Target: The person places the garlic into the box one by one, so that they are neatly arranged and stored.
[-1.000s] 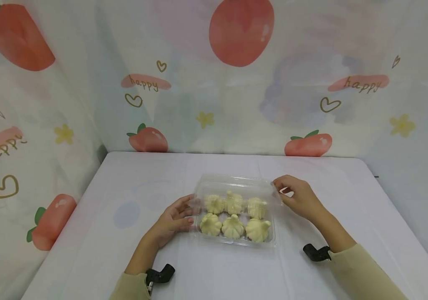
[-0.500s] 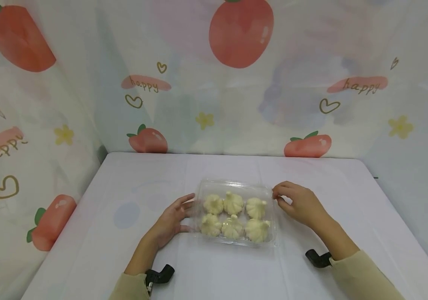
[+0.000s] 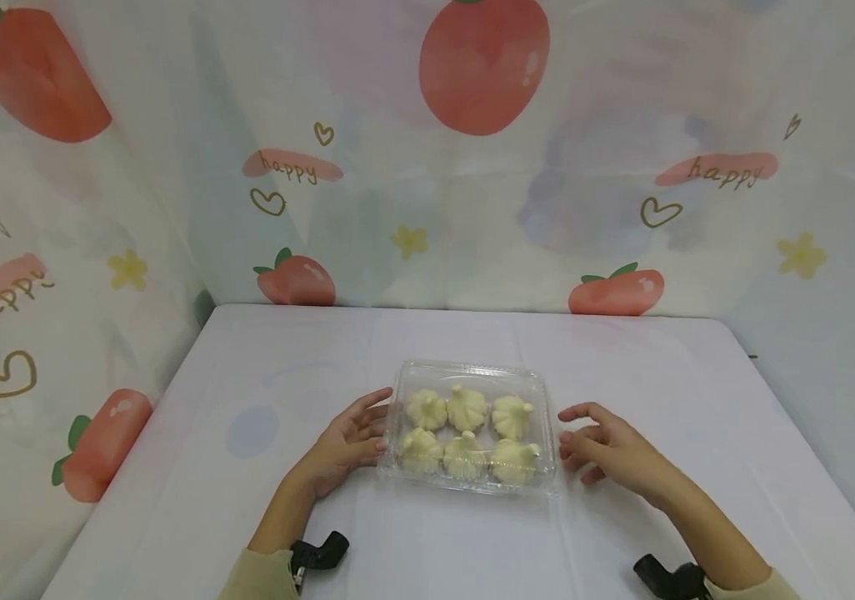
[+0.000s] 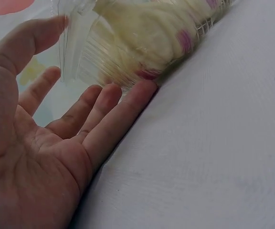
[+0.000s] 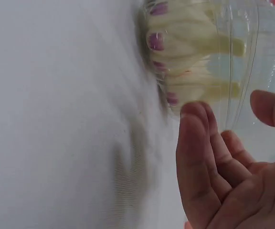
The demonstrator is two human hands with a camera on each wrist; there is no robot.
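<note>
A clear plastic clamshell box [image 3: 487, 375] lies near the middle of the table, its lid down over several pale garlic bulbs [image 3: 465, 408] in two rows. Purple patches show low on the garlic [image 5: 185, 52] in the right wrist view. My left hand [image 3: 345, 442] is at the box's left side; in the left wrist view its spread fingertips touch the plastic wall, the thumb up by the rim. Just off the right side is my right hand [image 3: 615, 450], fingers loosely bent and holding nothing. Whether the lid is snapped fast I cannot tell.
A white cloth covers the table [image 3: 285, 367]. Behind and to the sides hangs a curtain [image 3: 472, 208] printed with fruit, hearts and lettering. A black camera mount sits on each wrist, the left mount [image 3: 321, 550] and the right mount [image 3: 671, 579].
The clear lid has come down onto the box. My right hand has let go of the lid's right edge and moved a little right and nearer; my left hand stays at the left side.
</note>
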